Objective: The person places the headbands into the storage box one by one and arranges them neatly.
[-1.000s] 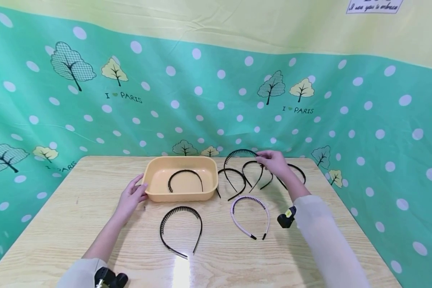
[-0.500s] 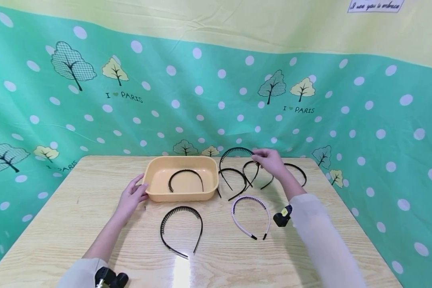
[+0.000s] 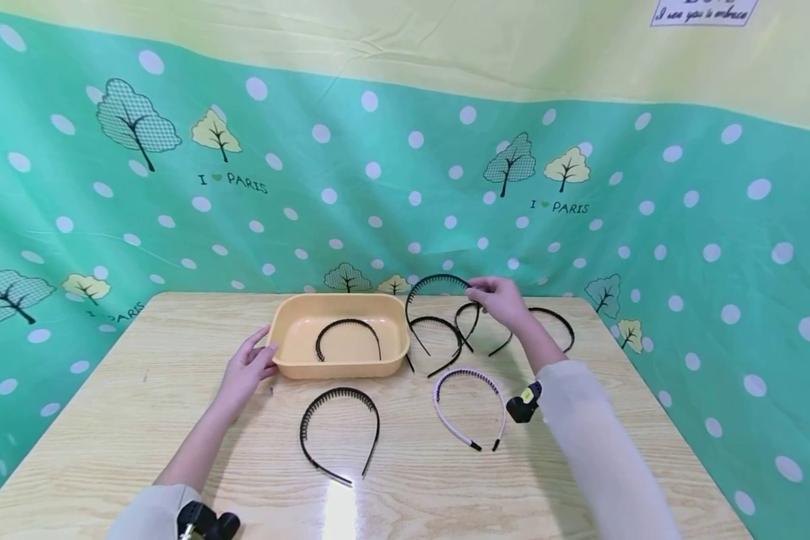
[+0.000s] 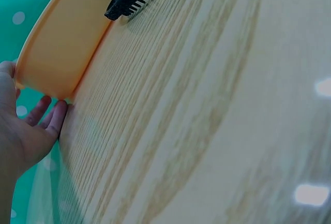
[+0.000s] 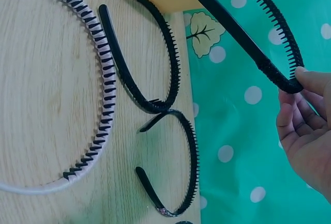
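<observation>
Right hand (image 3: 502, 300) pinches a black toothed headband (image 3: 440, 277) near the tan plastic tray (image 3: 340, 370)

Nearest on the wood-grain desk (image 3: 128, 427), another black toothed headband, the near headband (image 3: 346, 390), lies in front of the tray, its two ends towards the near side. To its right, and a little farther off, lies a pale lilac headband (image 3: 469, 370) with dark teeth and black tips, its ends also pointing near.

The left hand (image 3: 246, 369) touches the left end of the tray, fingers loosely spread. Inside the tray sits one black headband (image 3: 346, 321).

Just right of the tray is a black headband (image 3: 459, 341) with its arch far; whether they touch cannot be told. Behind it, a smaller black headband (image 3: 457, 319) is partly hidden by the right hand and what it holds. The far-right black headband (image 3: 562, 318) shows beyond the right forearm.

The right hand holds its headband between thumb and fingers, raised above the desk, ends downward.

Farthest is a green polka-dot cloth (image 3: 277, 244) printed with trees.
</observation>
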A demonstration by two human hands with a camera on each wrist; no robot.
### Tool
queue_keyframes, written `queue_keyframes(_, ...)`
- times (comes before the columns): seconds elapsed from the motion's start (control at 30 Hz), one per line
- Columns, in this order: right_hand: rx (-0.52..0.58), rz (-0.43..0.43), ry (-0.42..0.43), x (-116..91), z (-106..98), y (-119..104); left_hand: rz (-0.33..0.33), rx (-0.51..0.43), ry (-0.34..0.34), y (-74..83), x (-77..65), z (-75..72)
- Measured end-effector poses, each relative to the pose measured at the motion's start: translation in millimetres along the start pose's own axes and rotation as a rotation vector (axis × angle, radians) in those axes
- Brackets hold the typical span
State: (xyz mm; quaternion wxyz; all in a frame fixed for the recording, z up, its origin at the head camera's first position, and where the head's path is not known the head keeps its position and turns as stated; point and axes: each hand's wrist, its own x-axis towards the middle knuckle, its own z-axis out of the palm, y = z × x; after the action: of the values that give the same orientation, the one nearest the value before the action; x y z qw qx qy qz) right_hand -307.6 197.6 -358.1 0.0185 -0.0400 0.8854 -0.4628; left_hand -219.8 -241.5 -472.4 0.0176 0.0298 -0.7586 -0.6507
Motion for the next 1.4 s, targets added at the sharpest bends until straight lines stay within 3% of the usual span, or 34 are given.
queue_keyframes(1.07,0.049,0.007,-0.004,10,23,-17,0.017,0.001,0.004,-3.4,1.5,-0.6)
queue_keyframes(1.4,0.047,-0.037,0.006,14,35,-18,0.005,0.009,0.005,-1.6,1.1,-0.2)
